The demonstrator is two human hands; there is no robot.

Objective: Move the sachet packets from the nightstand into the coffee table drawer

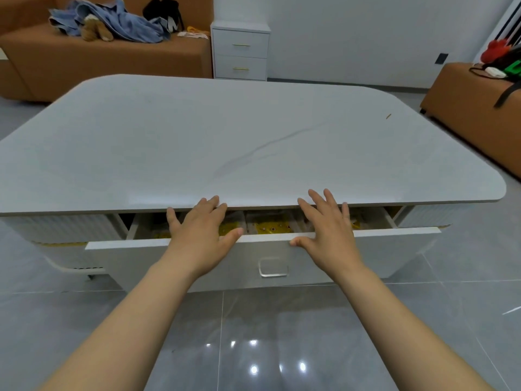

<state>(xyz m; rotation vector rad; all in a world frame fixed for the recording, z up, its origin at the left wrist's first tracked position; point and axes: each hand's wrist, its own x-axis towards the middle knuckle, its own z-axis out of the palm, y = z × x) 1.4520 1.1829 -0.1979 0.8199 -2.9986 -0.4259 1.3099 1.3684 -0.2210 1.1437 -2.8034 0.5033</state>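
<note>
Yellow sachet packets [269,224] are down in the drawer [394,249], centre of frame, showing in the gap under the coffee table [253,136] top. The drawer is out only partway, and its front edge runs left to right across the frame. Both hands are on that edge. The left hand [201,230] and right hand [327,227] lie flat, fingers straight and spread, gripping nothing, thumbs along the panel's top. The packets sit beyond and below the fingertips, between the two hands, with neither hand nearer. My read: a push towards the top of the frame would close it. The handle [273,268] below is untouched. The nightstand [240,50] stands top centre, beside the sofa [112,57].
</note>
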